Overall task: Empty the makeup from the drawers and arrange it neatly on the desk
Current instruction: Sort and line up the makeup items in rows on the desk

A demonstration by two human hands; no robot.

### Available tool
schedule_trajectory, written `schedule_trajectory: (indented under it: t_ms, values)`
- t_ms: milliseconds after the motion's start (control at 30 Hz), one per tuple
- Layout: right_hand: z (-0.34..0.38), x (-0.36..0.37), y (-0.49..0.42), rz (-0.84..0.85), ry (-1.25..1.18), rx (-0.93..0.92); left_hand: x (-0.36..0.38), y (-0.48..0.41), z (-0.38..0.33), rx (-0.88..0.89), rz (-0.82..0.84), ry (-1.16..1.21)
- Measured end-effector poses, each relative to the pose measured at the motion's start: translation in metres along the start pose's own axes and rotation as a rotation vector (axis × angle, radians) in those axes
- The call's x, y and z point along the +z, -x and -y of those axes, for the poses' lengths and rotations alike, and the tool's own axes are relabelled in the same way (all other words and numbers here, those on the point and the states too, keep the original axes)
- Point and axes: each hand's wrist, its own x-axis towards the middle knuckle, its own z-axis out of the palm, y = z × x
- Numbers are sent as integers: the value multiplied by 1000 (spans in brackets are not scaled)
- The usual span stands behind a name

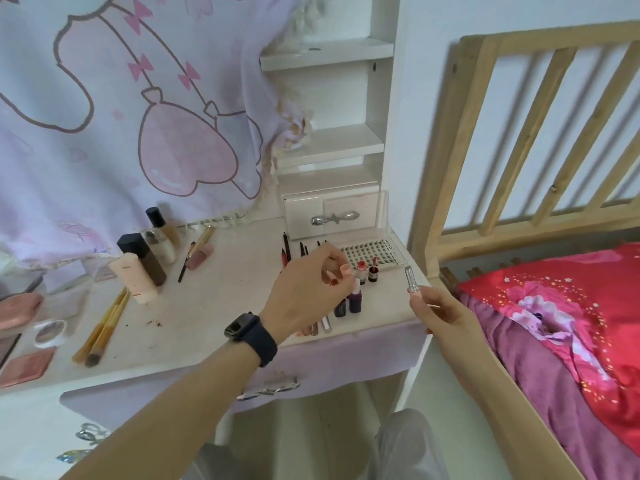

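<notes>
Gripping a clear tube [411, 278] upright in the right hand [441, 311], just off the bench's [207, 306] right edge. Left hand [308, 292], with a watch [249, 332], curled over purple bottles [355, 301] near the front edge; pinching anything or not, cannot tell. Just behind, two red pots [373, 271], then a lash tray [372, 252] before a drawer box [332, 213]. Left of the tray, pencils [285, 249] in a row. Further left, standing tubes [138, 282], brushes [104, 323] lying flat, compacts [26, 367] at the far edge. To the right, a bed [554, 306].
</notes>
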Motion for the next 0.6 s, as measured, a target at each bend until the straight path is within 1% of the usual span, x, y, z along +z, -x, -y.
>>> schedule_trajectory:
  t_ms: [167,233,367,467,600]
  values:
    - [1,1,-27,-59,74,-85,11,-44,-16,2,77,-189]
    - [0,5,-39,-66,152,-105,18,-58,-23,-15,104,-315]
    - [-9,11,-59,-33,351,-119,35,-70,-28,-38,90,-525]
    - [-17,16,-70,4,465,-132,46,-68,-27,-70,93,-615]
    - [-21,20,-78,39,588,-147,55,-66,-25,-124,65,-640]
